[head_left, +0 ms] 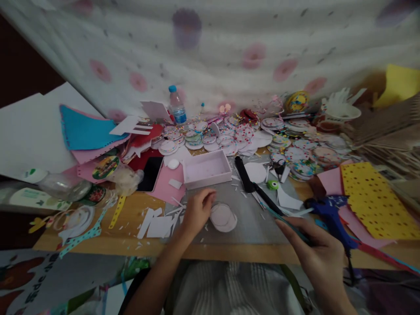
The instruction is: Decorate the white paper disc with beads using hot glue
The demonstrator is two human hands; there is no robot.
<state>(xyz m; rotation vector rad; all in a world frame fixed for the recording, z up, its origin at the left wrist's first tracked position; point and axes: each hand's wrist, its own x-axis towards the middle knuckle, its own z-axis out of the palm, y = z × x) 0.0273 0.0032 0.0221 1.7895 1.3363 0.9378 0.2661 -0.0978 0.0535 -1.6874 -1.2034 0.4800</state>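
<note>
My left hand (198, 210) is closed, its fingers curled together beside a small stack of pale round discs (223, 217) on the grey mat. Whether anything is pinched in those fingers is hidden. My right hand (315, 245) is closed around a narrow teal strip (297, 229) at the mat's right side. Beyond its fingertips, a long black tool (244, 175) with a second dark arm lies across the mat. Just behind the left hand stands an open white box (207, 169). A blue glue gun (333, 218) rests to the right of my right hand.
Piles of decorated round discs (226, 140) line the back, near a water bottle (177, 105). A phone (151, 174), plastic bottles and paper scraps (159, 225) lie left. Yellow dotted felt (374, 201) and stacked cardboard sit right. The wooden table edge (229, 251) runs in front.
</note>
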